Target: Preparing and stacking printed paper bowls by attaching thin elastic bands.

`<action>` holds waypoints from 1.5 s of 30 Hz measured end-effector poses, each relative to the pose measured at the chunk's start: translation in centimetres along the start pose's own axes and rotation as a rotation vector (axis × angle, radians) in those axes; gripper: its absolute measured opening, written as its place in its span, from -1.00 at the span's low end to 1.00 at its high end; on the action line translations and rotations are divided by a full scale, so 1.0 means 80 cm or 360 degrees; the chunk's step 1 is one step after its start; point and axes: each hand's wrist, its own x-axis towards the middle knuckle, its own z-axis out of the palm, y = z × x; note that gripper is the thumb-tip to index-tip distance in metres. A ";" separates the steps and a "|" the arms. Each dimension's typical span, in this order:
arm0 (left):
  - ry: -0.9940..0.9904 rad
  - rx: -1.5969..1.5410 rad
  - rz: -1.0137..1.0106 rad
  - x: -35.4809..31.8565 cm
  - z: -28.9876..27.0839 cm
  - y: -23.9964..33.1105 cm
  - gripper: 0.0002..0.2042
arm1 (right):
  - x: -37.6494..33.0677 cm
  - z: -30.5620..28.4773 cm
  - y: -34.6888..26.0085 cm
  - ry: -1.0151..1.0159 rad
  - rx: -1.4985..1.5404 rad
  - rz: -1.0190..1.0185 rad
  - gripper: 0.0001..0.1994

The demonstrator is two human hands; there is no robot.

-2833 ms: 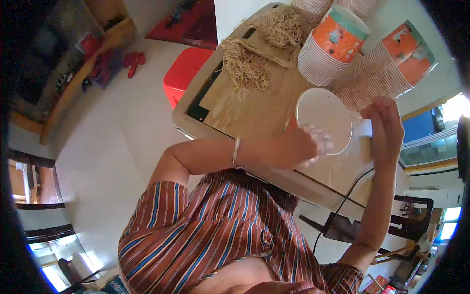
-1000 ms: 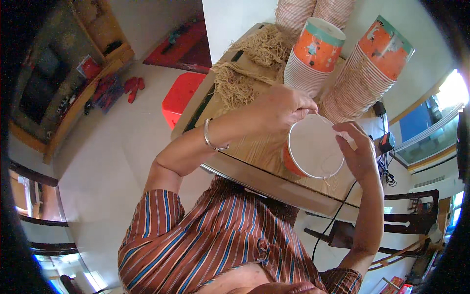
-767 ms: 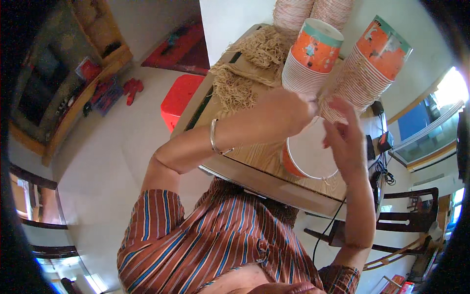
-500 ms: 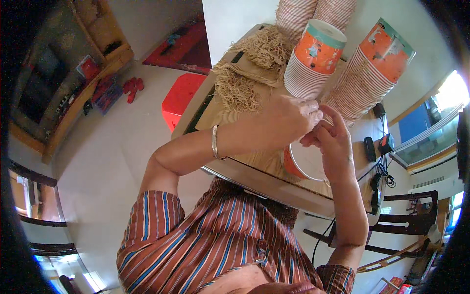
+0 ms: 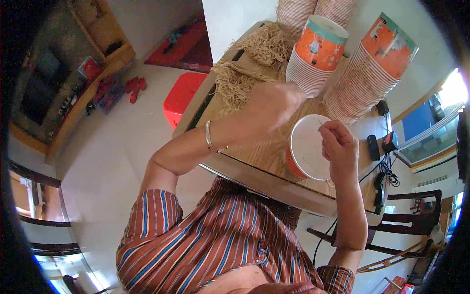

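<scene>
An orange paper tub (image 5: 296,164) with a white inside and rim lies tilted on the table, its mouth toward me. My right hand (image 5: 341,147) is over its right rim, thumb and forefinger pinched on a thin pale string (image 5: 316,166). A short end sticks out above the fingertips, and the strand hangs across the tub's mouth. Left of the tub, my left hand (image 5: 278,105) is raised, with a bangle on the wrist. It is smeared by motion, so its fingers and anything in them cannot be made out. Beyond it lie tangled heaps of beige string (image 5: 235,88).
Behind the tub stand a stack of upturned paper tubs (image 5: 313,59) and a taller, string-wound stack (image 5: 372,68), with more wound stacks (image 5: 296,17) at the back. Black adapters and cables (image 5: 379,147) lie at the right edge. A red stool (image 5: 183,98) stands left of the table (image 5: 254,166).
My left hand has come away from the right, moving left. My right hand has dropped slightly, still pinching the string, and the tub's mouth now shows more fully.
</scene>
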 end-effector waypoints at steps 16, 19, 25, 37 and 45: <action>-0.0432 -0.1527 -0.0477 0.014 -0.003 0.039 -0.49 | -0.020 0.012 0.005 0.0032 -0.0026 -0.0333 -0.98; -0.0365 -0.1555 -0.0480 0.007 0.012 0.035 -0.55 | -0.016 0.007 0.015 -0.0020 -0.0141 -0.0272 -0.97; -0.0526 -0.1344 -0.0504 0.002 0.014 0.033 -0.74 | -0.017 0.010 0.021 0.0010 -0.0181 -0.0327 -0.97; -0.0768 -0.1907 -0.0660 0.001 0.009 0.018 -0.80 | -0.014 0.006 0.031 0.0003 -0.0395 -0.0525 -0.94; -0.0869 -0.2025 -0.0813 0.009 0.002 0.013 -0.87 | -0.021 0.002 0.015 0.0029 -0.0794 -0.0719 -0.92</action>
